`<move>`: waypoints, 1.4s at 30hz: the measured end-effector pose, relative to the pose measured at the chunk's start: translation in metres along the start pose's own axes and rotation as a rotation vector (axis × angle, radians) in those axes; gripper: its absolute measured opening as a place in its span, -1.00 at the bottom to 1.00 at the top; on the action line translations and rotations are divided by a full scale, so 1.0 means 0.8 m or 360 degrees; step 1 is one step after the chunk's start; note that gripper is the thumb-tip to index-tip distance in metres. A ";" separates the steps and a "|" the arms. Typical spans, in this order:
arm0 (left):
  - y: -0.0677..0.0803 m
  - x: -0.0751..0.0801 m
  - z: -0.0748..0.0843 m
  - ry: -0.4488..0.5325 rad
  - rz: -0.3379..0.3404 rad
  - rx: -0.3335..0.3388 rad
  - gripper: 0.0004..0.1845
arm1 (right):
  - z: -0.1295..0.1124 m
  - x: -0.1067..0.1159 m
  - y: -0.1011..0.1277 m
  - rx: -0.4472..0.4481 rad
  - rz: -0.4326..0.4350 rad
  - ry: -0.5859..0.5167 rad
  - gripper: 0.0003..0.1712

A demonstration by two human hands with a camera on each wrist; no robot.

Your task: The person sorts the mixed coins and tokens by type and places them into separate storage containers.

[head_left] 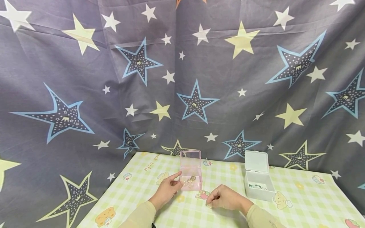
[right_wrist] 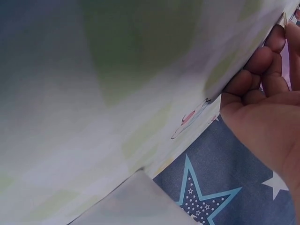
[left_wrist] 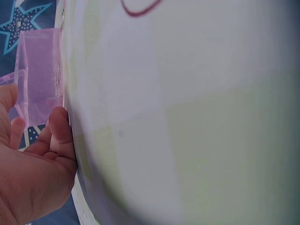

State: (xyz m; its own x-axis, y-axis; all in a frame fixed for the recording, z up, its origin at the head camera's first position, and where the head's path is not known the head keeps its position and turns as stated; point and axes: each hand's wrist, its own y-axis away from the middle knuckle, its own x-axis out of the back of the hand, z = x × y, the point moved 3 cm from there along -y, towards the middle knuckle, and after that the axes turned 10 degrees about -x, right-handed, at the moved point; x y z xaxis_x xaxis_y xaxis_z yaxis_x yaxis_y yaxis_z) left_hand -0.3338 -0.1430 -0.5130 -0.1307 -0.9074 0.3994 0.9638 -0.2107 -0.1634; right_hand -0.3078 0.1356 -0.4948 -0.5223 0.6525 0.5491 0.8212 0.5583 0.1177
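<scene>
A see-through pink box [head_left: 191, 187] stands with its lid raised on the table; several small, round gold-coloured pieces [head_left: 191, 179] lie inside it. My left hand [head_left: 167, 190] rests at the box's left side, index finger and thumb touching its wall. In the left wrist view, the fingers [left_wrist: 60, 126] lie beside the pink wall. Low over the cloth, right of the pink box, my right hand [head_left: 225, 198] pinches a small, thin gold-coloured piece [right_wrist: 285, 18] between thumb and forefinger. More gold-coloured pieces [head_left: 199, 195] lie on the cloth in front of the box. Their exact kind is too small to tell.
Further right stands a white box [head_left: 260, 193] with its lid up, holding dark green and white items [head_left: 256, 186]. The table [head_left: 188, 215] wears a green-and-white checked cloth with cartoon prints. Behind it hangs a dark curtain [head_left: 199, 136] with stars.
</scene>
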 end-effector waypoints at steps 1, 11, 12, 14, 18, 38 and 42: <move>0.000 0.000 0.000 0.0000 0.0001 -0.0001 -0.34 | 0.000 0.000 0.000 -0.0005 -0.0001 0.0002 -0.93; 0.000 0.000 0.001 -0.0003 0.0004 -0.0005 -0.34 | 0.001 0.000 0.000 -0.0048 -0.0012 0.0025 -0.90; 0.000 0.000 0.000 0.0003 0.0005 0.0005 -0.34 | 0.001 0.000 0.000 -0.0052 -0.0012 0.0024 -0.90; 0.000 0.000 0.001 0.0007 0.0005 0.0000 -0.34 | 0.001 0.001 0.000 -0.0065 -0.0010 0.0016 -0.90; 0.000 0.000 0.001 0.0013 0.0008 -0.0013 -0.33 | 0.001 0.005 0.000 -0.0110 0.0031 0.0015 -0.86; 0.001 0.000 0.003 0.0031 0.0019 -0.0003 -0.32 | 0.005 0.037 -0.011 -0.0288 0.0267 -0.0236 -0.70; 0.001 -0.001 0.001 0.0039 0.0028 -0.0006 -0.32 | 0.007 0.040 -0.017 -0.0297 0.0328 -0.0322 -0.66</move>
State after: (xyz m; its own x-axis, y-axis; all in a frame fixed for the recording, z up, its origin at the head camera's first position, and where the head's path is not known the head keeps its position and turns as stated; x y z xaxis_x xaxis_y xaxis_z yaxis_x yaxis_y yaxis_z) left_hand -0.3328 -0.1423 -0.5123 -0.1195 -0.9197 0.3741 0.9651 -0.1960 -0.1736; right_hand -0.3370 0.1518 -0.4833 -0.3604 0.8406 0.4044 0.9324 0.3127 0.1810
